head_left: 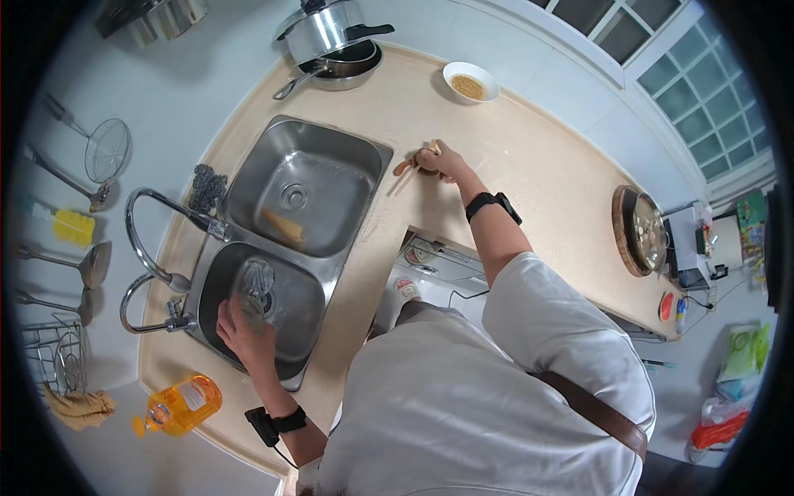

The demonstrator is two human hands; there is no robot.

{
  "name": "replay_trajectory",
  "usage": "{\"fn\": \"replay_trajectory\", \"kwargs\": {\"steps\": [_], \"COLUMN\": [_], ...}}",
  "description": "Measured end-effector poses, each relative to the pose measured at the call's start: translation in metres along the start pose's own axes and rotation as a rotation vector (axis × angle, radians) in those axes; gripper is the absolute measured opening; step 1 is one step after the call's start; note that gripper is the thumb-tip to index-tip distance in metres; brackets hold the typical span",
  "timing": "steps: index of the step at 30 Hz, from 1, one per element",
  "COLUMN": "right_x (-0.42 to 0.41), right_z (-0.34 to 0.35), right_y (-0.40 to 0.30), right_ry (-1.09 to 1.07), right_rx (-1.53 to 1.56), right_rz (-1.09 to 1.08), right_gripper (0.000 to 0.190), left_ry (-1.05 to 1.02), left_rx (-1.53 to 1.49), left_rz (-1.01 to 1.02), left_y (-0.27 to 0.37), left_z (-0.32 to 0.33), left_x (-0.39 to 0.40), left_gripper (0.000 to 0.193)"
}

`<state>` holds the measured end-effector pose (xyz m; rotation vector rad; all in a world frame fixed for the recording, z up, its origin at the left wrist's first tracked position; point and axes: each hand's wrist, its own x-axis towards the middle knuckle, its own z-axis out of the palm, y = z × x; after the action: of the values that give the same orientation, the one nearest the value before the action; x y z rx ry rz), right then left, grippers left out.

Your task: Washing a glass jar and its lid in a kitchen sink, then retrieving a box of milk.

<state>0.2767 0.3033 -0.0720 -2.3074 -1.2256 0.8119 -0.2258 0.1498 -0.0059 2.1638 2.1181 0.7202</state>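
Over the near sink basin (pixel 291 347), my left hand (pixel 245 335) holds a clear glass (pixel 251 313), blurred and partly covered by the fingers. Another clear, shiny item (pixel 257 277) lies beyond it near the drain; whether it is glass or plastic I cannot tell. My right hand (pixel 441 161) grips a pair of chopsticks (pixel 406 183) together with some brown, wooden-looking utensils (pixel 402 167), low over the beige counter just right of the far basin. Fingers hide most of these utensils. A tan, tapered piece (pixel 284 225) rests in the far basin (pixel 329 161).
A white bowl of grains in liquid (pixel 468 87) stands at the back, near stacked pans (pixel 347 68) and a pot (pixel 322 34). Two curved faucets (pixel 146 239) lean over the sink. An orange soap bottle (pixel 186 406) lies left; a glass-lidded pan (pixel 648 232) sits right.
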Motion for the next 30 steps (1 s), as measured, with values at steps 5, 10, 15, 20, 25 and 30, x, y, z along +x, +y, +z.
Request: {"fn": "replay_trajectory", "kwargs": {"steps": [5, 10, 15, 20, 25, 30], "right_x": [-0.007, -0.001, -0.056, -0.078, -0.073, -0.076], "right_z": [0.007, 0.006, 0.000, 0.004, 0.011, 0.015], "right_y": [0.010, 0.014, -0.059, -0.095, -0.108, -0.119], "right_ry": [-0.107, -0.330, -0.163, -0.133, -0.239, 0.048], "right_rx": [0.483, 0.775, 1.092, 0.893, 0.936, 0.556], "right_rz": [0.007, 0.038, -0.337, -0.698, -0.730, -0.938], "right_gripper": [0.069, 0.057, 0.059, 0.068, 0.071, 0.069], "left_ry": [0.089, 0.122, 0.148, 0.129, 0.205, 0.164], "left_rx": [-0.030, -0.061, -0.610, -0.059, -0.217, -0.398], "left_rz": [0.031, 0.053, -0.224, 0.082, -0.039, -0.067], "left_y": [0.041, 0.077, 0.098, 0.142, 0.127, 0.112], "left_z": [-0.002, 0.009, 0.021, 0.014, 0.009, 0.020], "left_x": [0.016, 0.037, 0.043, 0.053, 0.054, 0.056], "left_gripper": [0.076, 0.074, 0.073, 0.069, 0.070, 0.072]}}
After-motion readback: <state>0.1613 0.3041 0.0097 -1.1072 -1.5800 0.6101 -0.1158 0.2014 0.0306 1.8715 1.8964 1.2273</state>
